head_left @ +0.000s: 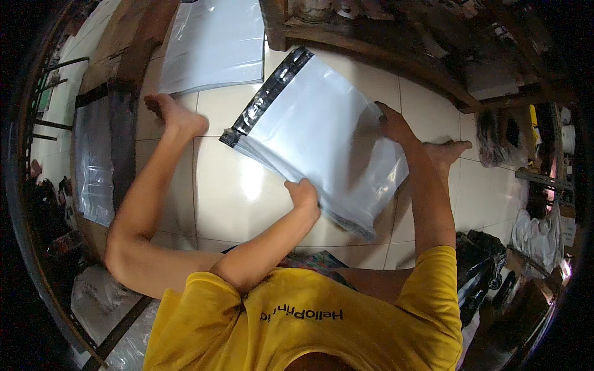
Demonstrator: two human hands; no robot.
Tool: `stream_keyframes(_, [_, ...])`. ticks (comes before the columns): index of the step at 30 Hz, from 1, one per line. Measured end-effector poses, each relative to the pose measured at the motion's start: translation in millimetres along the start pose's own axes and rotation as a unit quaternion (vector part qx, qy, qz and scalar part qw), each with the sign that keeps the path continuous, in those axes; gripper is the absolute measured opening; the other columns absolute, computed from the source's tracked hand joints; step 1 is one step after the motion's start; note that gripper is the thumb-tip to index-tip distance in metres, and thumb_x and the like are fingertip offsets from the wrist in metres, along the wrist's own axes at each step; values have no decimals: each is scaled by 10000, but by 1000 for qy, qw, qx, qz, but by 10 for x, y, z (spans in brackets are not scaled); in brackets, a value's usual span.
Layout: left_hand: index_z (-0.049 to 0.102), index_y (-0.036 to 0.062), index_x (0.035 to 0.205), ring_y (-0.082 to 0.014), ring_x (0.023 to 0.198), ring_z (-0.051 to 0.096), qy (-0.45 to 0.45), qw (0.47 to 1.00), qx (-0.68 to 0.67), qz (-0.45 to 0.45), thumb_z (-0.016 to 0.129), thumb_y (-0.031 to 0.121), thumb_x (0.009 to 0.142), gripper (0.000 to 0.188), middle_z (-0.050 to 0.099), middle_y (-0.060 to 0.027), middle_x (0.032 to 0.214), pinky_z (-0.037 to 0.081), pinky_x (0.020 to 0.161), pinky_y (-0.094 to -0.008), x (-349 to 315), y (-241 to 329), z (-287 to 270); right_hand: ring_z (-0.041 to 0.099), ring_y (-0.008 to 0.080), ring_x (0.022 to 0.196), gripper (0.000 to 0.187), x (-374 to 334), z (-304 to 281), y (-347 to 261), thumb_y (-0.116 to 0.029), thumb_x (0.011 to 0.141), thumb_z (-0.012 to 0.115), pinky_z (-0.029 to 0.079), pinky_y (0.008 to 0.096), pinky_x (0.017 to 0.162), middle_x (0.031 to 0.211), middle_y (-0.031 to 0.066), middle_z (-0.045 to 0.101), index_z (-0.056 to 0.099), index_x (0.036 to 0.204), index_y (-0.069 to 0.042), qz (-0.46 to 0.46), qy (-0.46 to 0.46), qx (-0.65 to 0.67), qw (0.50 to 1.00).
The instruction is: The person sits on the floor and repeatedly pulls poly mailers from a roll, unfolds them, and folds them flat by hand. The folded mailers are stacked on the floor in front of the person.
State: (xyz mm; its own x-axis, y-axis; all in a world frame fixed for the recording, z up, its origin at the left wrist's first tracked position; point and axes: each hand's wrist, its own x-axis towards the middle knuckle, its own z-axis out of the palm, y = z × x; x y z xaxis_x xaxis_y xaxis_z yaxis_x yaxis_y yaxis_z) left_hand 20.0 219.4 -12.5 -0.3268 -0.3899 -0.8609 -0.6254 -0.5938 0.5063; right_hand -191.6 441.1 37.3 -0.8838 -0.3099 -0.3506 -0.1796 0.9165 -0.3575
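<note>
A stack of white plastic mailing bags (pixel 322 133) with black flap strips along its upper left edge is held up at a slant above the tiled floor between my legs. My left hand (pixel 304 196) grips the near edge of the stack, thumb on top and the other fingers hidden underneath. Over at the upper right edge, my right hand (pixel 395 123) has its fingers closed around the side of the bags. The layers fan apart slightly along the near left edge. The lower right end of the stack sags and bends.
Another pile of white mailing bags (pixel 213 46) lies on the floor at the far left. More bags (pixel 96 167) rest at the left on brown cardboard. A wooden shelf (pixel 377 55) runs across the far right. A black plastic bag (pixel 479 266) and a white carrier bag (pixel 537 238) are at the right.
</note>
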Motion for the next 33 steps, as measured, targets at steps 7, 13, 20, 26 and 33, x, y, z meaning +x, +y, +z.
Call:
stream_keyframes(7, [426,40,1314,-269,973,654,-150,977,-122,-87,537,68,952,380,569,-142,1185,616,693,-403,-469,389,-517,533,368,1324,510,239,145,78,-62,957,540,415,441,1133,1418,198,572,494,1463,-101,-89,36,66,993])
stream_keyframes(13, [533,9,1095,-219,783,621,-87,991,-9,-96,601,117,958,187,598,-108,976,555,584,-336,-315,135,-624,581,398,1195,436,463,299,75,-169,969,556,468,471,1055,1299,220,604,556,1403,-127,-34,40,-49,997])
stream_keyframes(20, [516,-1,1024,-180,664,584,-106,992,-35,-61,610,142,960,182,577,-109,881,524,517,-296,-251,80,-716,585,402,1139,405,673,342,-197,-151,966,538,495,507,995,1228,222,588,566,1370,-162,-32,98,-110,989])
stream_keyframes(26, [480,-3,1073,-181,673,591,-51,996,10,-69,603,147,967,222,557,-114,899,542,549,-306,-360,220,-628,603,408,1091,371,939,386,-455,-106,953,545,499,488,979,1161,230,621,606,1318,-130,-36,65,-100,992])
stream_keyframes(33, [547,-5,1176,-189,773,633,-200,966,139,-82,625,247,979,330,620,-143,1024,571,692,-319,-244,314,-873,584,443,1132,487,845,499,-155,-181,937,596,502,543,986,1275,234,572,518,1417,-156,-56,120,-41,990])
